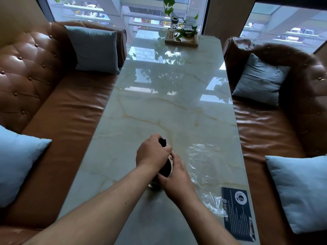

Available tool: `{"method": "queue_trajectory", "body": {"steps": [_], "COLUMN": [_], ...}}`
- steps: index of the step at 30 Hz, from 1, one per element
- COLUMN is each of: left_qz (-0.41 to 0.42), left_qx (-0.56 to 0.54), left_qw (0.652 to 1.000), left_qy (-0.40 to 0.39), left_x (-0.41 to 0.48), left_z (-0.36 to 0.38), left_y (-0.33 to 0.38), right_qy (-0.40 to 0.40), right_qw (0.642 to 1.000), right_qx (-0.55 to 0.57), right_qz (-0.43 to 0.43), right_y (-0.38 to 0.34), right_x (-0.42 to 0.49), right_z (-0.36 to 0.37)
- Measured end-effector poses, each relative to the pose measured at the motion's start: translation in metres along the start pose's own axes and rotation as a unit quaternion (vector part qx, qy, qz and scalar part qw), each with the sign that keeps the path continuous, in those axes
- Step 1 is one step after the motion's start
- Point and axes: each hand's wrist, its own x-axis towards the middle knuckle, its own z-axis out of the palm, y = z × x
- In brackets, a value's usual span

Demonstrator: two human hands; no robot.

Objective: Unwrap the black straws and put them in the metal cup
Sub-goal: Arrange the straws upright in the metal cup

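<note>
While our left hand [152, 152] grips the black straws [162, 142] and our right hand [174, 175] clasps the metal cup [167, 171], a skewed push could topple it.

One head-worn wide-angle view looks forward and down along the marble table [159, 112] from close above.

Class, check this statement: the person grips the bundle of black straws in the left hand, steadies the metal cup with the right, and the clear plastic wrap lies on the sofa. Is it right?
Not quite. The head view shows the clear plastic wrap lying on the marble table, right of the metal cup, not on the sofa. The rest stands: left hand grips the black straws, right hand steadies the cup.
</note>
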Motion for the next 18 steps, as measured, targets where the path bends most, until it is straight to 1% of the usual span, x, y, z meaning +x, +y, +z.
{"method": "queue_trajectory", "body": {"steps": [3, 4, 8, 11, 14, 18], "left_qz": [-0.010, -0.011, -0.019, -0.025, 0.000, 0.085], "left_qx": [0.046, 0.040, -0.086, -0.118, -0.078, 0.037], "left_qw": [0.996, 0.996, 0.990, 0.985, 0.991, 0.993], "left_qy": [-0.070, -0.085, -0.111, -0.120, -0.112, -0.073], "left_x": [-0.002, -0.003, -0.005, -0.007, -0.007, -0.006], "left_z": [0.005, 0.003, -0.018, -0.032, -0.039, -0.043], "left_y": [-0.011, -0.015, -0.040, -0.061, -0.075, -0.075], "right_qy": [0.006, 0.006, 0.005, 0.032, 0.059, 0.071], "right_qw": [1.000, 1.000, 0.999, 0.998, 0.997, 0.994], "right_qx": [-0.019, -0.026, -0.049, -0.052, -0.057, -0.073], "right_qz": [0.008, 0.010, 0.013, 0.020, -0.006, -0.050], "right_y": [0.000, 0.001, 0.004, 0.005, 0.001, -0.013], "right_x": [0.005, 0.007, 0.013, 0.014, 0.017, 0.033], "right_z": [-0.001, -0.002, -0.009, -0.013, -0.013, -0.013]}}
